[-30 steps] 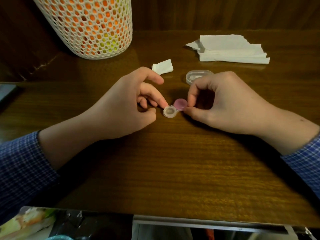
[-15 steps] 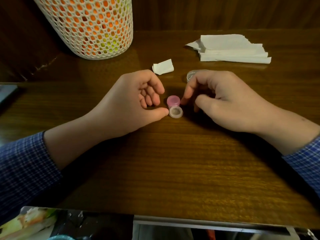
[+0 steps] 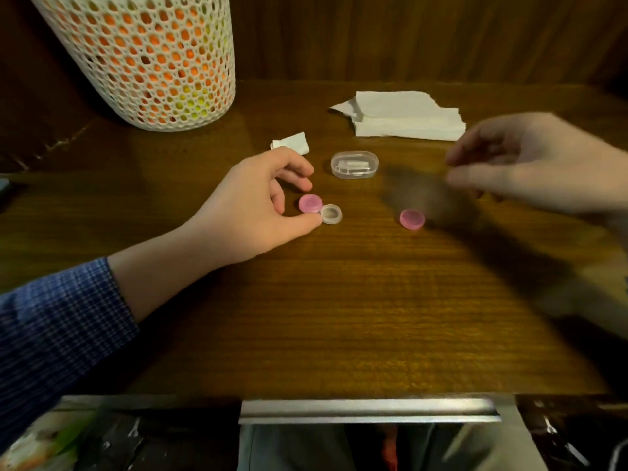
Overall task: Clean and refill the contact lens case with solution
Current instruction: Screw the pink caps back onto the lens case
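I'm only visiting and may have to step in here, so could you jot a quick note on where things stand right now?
Left hand: rests on the table, thumb and fingers steadying the lens case.
Right hand: in the air to the right, blurred; it seems to hold nothing.
Case: one well open, the other capped in pink. The loose pink cap lies to its right. A clear box and paper towels sit behind.
Done: one cap off.
Left: second cap, cleaning, refilling. No solution bottle is in view.

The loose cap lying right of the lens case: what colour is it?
Pink. The loose cap shows clearly in the head view, lying apart on the wooden table.
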